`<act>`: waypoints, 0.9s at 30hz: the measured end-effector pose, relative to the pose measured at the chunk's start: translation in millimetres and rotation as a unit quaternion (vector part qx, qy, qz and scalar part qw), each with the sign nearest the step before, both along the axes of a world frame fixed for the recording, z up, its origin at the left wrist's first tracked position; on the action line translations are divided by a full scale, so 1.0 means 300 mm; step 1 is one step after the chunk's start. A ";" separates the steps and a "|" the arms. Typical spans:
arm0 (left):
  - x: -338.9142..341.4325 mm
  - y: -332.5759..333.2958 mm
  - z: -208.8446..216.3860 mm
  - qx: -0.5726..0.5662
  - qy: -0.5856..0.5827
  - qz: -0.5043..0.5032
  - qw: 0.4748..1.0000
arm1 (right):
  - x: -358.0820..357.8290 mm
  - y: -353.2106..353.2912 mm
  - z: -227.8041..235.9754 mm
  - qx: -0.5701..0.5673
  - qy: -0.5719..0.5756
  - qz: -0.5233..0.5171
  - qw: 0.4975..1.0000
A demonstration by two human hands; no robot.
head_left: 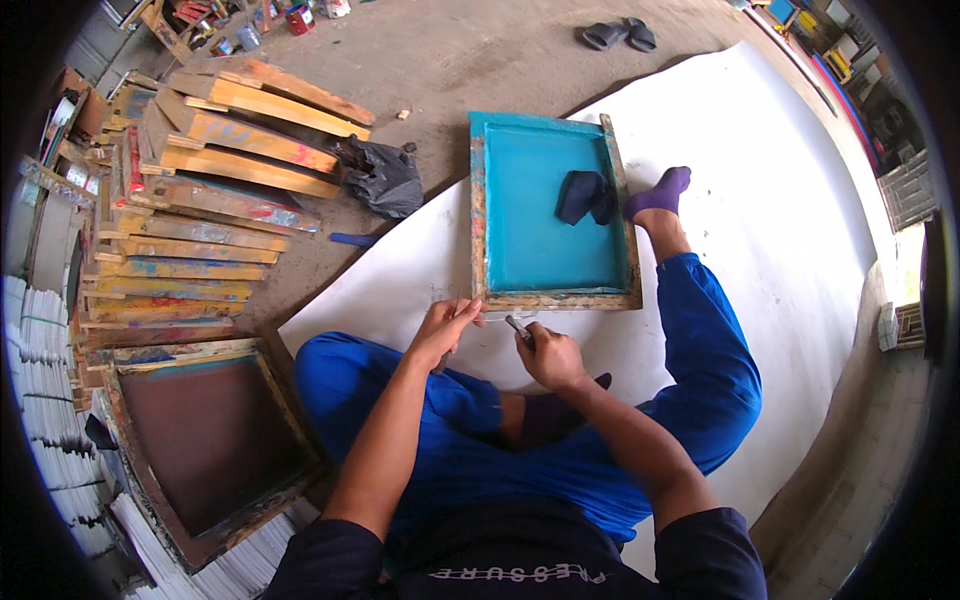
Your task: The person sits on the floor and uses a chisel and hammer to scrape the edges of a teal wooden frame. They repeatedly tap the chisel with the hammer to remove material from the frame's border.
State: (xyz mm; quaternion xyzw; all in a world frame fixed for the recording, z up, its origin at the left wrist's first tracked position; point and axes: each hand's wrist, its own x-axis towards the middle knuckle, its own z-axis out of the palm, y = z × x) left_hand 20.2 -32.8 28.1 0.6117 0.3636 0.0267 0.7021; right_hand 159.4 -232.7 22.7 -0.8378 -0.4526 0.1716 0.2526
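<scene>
A wooden-framed printing screen (555,301) with turquoise mesh lies flat before me on a white sheet. My left hand (445,332) is at its near left corner, fingertips pinched together on something I cannot make out. My right hand (552,357) is closed around a short grey metallic tool (517,326), its tip pointing up and left, just short of the frame's near edge. The tool's exact kind is unclear. A thin pale strip (497,318) shows between my hands. A folded dark cloth (581,198) rests on the right part of the mesh.
Many stained wooden frames (200,245) stand in a row at left. Nearer, a brown-meshed screen (205,440) leans on paper stacks (45,360). A black plastic bag (385,178) and dark sandals (618,36) lie beyond the white sheet (780,250). My legs flank the work.
</scene>
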 end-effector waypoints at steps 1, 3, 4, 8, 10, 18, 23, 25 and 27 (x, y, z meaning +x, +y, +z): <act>-0.017 0.002 0.015 -0.057 -0.039 -0.006 0.998 | -0.025 0.034 0.006 -0.015 0.015 0.005 1.000; -0.031 0.003 0.031 -0.056 -0.074 0.019 0.995 | -0.070 0.100 0.017 -0.035 0.042 -0.005 0.998; -0.040 0.008 0.036 -0.057 -0.099 0.034 0.993 | -0.087 0.131 0.023 -0.047 0.054 -0.009 0.997; -0.039 0.054 0.048 -0.010 -0.073 0.103 0.992 | -0.121 0.250 0.065 -0.071 0.083 -0.005 0.994; -0.040 0.089 0.058 -0.015 -0.068 0.152 0.986 | -0.119 0.312 0.090 -0.051 0.104 0.013 0.993; -0.072 0.210 0.051 -0.038 -0.057 0.245 0.967 | -0.073 0.477 0.086 -0.054 0.443 0.097 0.890; -0.060 0.195 -0.050 0.009 -0.012 0.270 0.963 | -0.058 0.427 0.022 -0.148 0.562 0.029 0.814; -0.052 0.202 -0.097 0.108 0.077 0.230 0.964 | -0.050 0.386 0.005 -0.158 0.569 0.007 0.807; -0.049 0.208 -0.139 0.205 0.130 0.205 0.948 | -0.040 0.337 -0.003 -0.168 0.568 -0.016 0.806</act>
